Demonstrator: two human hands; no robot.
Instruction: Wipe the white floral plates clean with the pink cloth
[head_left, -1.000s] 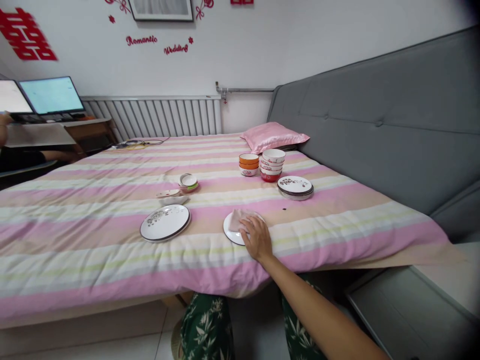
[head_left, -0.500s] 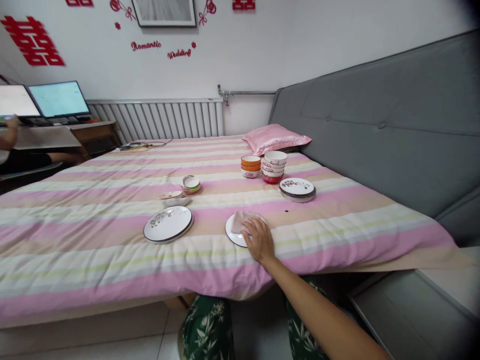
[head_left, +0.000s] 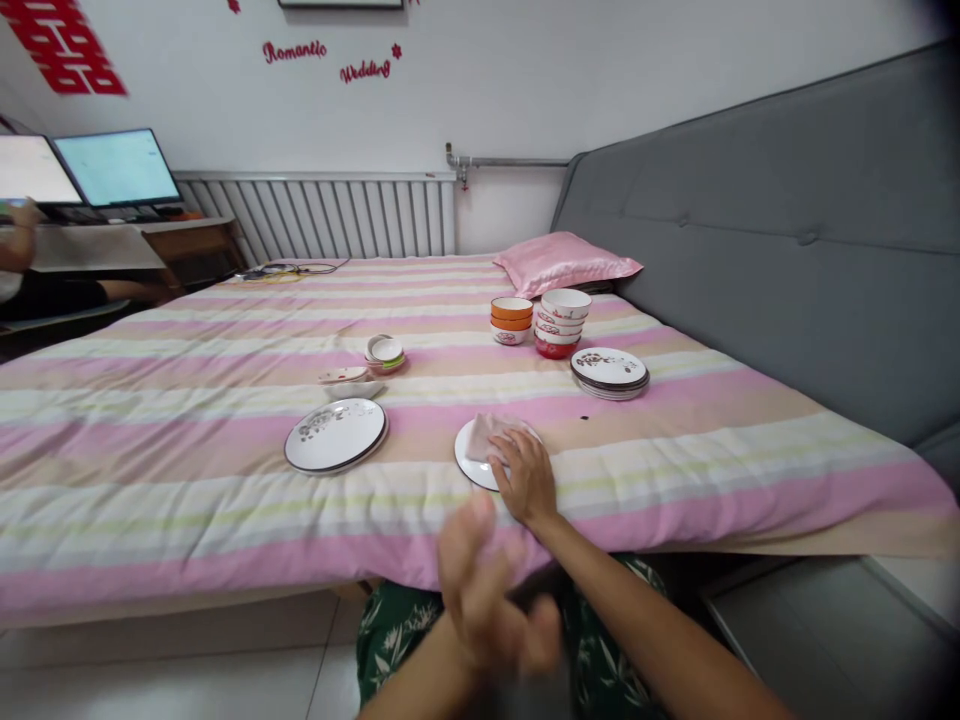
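My right hand [head_left: 525, 478] lies on a small white plate [head_left: 471, 462] near the bed's front edge, its fingers pressing a pale pink cloth [head_left: 491, 437] onto the plate. My left hand [head_left: 480, 590] is raised in front of the bed edge, smeared by motion, with nothing seen in it. A larger white plate with a dark rim and flower pattern [head_left: 335, 435] lies to the left of the small plate.
On the striped pink bedspread [head_left: 187, 440] stand two stacks of bowls [head_left: 541, 320], a stack of plates [head_left: 610, 371], small saucers [head_left: 385, 353] and a pink pillow [head_left: 566, 262]. A grey headboard [head_left: 787, 250] runs along the right. Another person sits at monitors [head_left: 112, 168] far left.
My left hand has come up into view from below, blurred. The view has shifted down a little. My right hand stays on the cloth and plate.
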